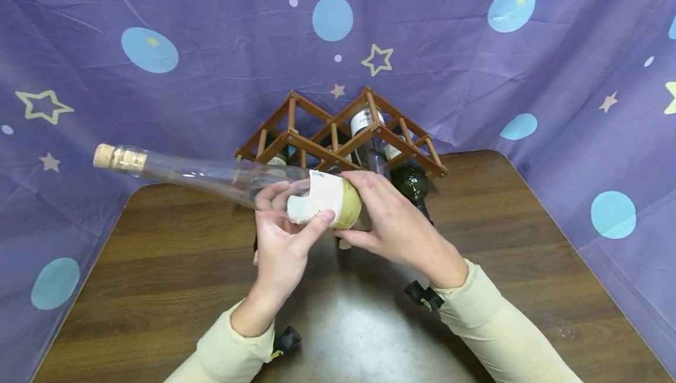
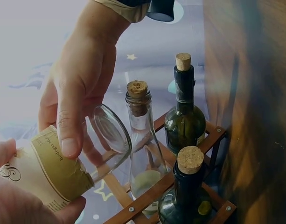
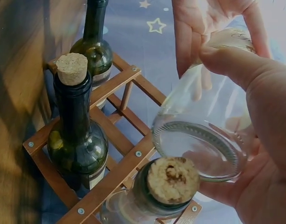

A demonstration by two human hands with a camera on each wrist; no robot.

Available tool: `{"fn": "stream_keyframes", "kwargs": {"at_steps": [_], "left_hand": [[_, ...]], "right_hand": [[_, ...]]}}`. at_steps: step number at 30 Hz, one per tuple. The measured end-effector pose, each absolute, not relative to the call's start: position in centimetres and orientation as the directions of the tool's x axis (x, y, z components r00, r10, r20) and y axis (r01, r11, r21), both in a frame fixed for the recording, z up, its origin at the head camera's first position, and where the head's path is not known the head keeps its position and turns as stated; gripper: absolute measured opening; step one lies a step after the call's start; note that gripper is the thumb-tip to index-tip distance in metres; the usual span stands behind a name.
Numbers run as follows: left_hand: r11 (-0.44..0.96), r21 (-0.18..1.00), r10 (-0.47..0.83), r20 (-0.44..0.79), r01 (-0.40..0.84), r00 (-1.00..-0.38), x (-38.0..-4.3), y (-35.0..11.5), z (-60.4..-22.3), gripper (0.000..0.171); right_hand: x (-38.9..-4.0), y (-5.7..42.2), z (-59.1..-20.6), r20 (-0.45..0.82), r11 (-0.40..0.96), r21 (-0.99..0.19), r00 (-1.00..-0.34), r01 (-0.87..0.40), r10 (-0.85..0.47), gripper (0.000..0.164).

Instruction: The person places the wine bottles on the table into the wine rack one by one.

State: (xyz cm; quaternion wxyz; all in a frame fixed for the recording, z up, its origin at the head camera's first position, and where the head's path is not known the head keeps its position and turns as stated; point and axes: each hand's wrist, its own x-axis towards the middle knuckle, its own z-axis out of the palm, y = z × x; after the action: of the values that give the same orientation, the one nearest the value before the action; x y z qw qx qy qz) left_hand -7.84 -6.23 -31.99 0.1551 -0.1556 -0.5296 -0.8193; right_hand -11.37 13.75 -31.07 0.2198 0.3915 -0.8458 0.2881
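A clear glass wine bottle [image 1: 222, 180] with a cork [image 1: 109, 156] in its neck lies nearly level above the table, neck to the left. My left hand [image 1: 280, 242] grips its body, thumb on the white and gold label [image 1: 324, 198] and fingers behind the glass. Around the base end, my right hand [image 1: 398, 224] holds it between thumb and fingers. In the right wrist view the round bottle base [image 3: 203, 144] shows beside the right palm. Behind both hands stands a wooden wine rack [image 1: 322, 151] with several corked bottles in it.
In the rack, a dark green bottle [image 1: 411, 179] sits at the right, beside a clear one with a white label [image 1: 364, 120]. Bottle necks point toward me from the rack. The brown wooden table [image 1: 158, 277] ends at a purple curtain [image 1: 222, 66] with stars.
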Motion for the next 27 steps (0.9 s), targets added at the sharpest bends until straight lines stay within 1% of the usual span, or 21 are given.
{"fn": "stream_keyframes", "kwargs": {"at_steps": [8, 17, 21, 27], "left_hand": [[-0.394, 0.821, -0.058, 0.427, 0.414, -0.902, -7.9, -6.5, -31.9, 0.068], [-0.361, 0.851, -0.011, 0.406, 0.382, -0.914, -8.2, -7.3, -31.6, 0.067], [-0.371, 0.847, 0.000, 0.411, 0.382, -0.912, -8.3, -7.6, -31.5, 0.068], [-0.403, 0.820, -0.017, 0.438, 0.407, -0.899, -8.6, -8.4, -31.3, 0.070]], "right_hand": [[-11.5, 13.7, -31.3, 0.638, 0.500, -0.295, -0.557, -0.814, -0.531, 0.084], [-11.9, 14.3, -31.3, 0.701, 0.501, -0.234, -0.502, -0.833, -0.507, 0.087], [-12.0, 14.7, -31.3, 0.714, 0.515, -0.207, -0.488, -0.832, -0.502, 0.085], [-12.3, 15.5, -31.1, 0.727, 0.537, -0.178, -0.478, -0.825, -0.493, 0.085]]}}
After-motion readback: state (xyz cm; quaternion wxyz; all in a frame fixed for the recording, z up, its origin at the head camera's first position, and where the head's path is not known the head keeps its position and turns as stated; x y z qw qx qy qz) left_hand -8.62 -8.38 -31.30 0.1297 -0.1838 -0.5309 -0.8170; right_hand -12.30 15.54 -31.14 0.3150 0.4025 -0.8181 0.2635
